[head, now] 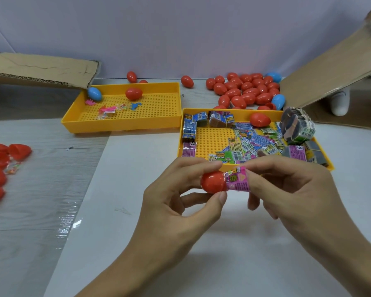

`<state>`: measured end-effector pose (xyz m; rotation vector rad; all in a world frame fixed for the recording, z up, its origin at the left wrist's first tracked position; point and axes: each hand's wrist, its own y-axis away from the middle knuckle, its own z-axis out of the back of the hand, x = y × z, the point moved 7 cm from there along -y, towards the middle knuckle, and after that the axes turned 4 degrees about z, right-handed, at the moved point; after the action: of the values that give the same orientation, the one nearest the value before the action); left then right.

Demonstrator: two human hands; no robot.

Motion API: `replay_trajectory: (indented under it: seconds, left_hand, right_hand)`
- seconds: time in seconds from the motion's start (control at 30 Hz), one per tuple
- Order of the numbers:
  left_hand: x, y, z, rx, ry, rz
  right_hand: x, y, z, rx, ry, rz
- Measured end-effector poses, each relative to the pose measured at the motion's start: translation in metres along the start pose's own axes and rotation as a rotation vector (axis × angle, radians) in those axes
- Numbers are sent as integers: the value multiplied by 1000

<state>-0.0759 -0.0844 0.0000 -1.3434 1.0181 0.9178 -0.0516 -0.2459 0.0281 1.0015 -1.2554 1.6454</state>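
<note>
Just in front of the right yellow tray (210, 142), my left hand (180, 202) pinches a red plastic egg half (212, 182) between thumb and fingers. My right hand (291, 189) pinches a folded pink leaflet (238, 180) in clear wrap, whose end sits at the mouth of the egg half. That tray holds many folded printed leaflets (253, 144), a bundled stack (298, 125) and one red egg (260, 120).
The left yellow tray (124, 123) holds small toy pieces (107, 110), a red egg (133, 93) and a blue egg (94, 93). A pile of red and blue eggs (246, 91) lies behind. Red egg halves (0, 163) lie far left. Cardboard flaps (41, 71) stand left and right.
</note>
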Motion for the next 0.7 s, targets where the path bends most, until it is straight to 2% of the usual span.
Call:
replay_trajectory:
  seconds: [0.7]
  left_hand:
    - [-1,1,1,-41,-49,5]
  right_hand:
    - [-2,2,-3,41,22,-13]
